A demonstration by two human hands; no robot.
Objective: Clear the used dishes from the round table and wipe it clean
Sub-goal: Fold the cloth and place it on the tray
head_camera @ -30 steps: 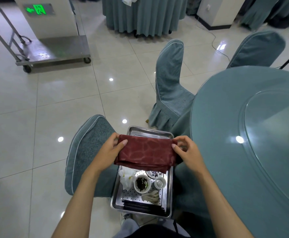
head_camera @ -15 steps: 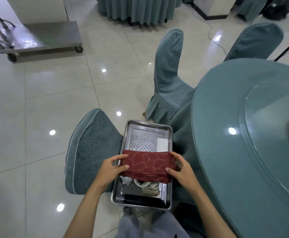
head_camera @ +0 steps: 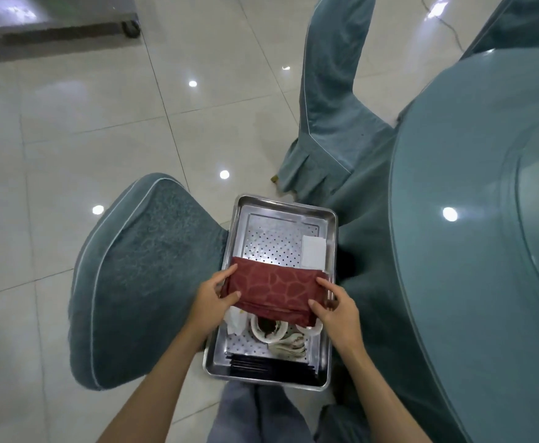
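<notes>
Two hands hold a folded red cloth (head_camera: 276, 290) level across the middle of the tray (head_camera: 285, 204), which rests on the seat of a chair (head_camera: 146, 276) just left of the round tabletop (head_camera: 453, 251). The left hand (head_camera: 212, 302) grips the cloth's left end with its thumb on top and its fingers (head_camera: 228, 272) curled round the edge, while the right hand (head_camera: 338, 310) pinches the right end the same way. Below the cloth, toward the tray's near end, sit a bowl (head_camera: 268, 329) with dark dregs, a small cup (head_camera: 309, 329), a spoon (head_camera: 289, 346), a crumpled tissue (head_camera: 236, 319) and dark chopsticks (head_camera: 271, 367). A white card (head_camera: 313, 254) lies by the tray's right wall, just beyond the cloth. The cloth looks light and limp, so it will probably sag or unfold if it is held by one corner. Holding both ends, as now, should keep the folds together. The bowl and cup look like ceramic, hard and breakable, so the cloth is best laid down gently or on the tray's bare far half. The tray itself is stiff metal, likely slick, and best gripped by its two long rims.
</notes>
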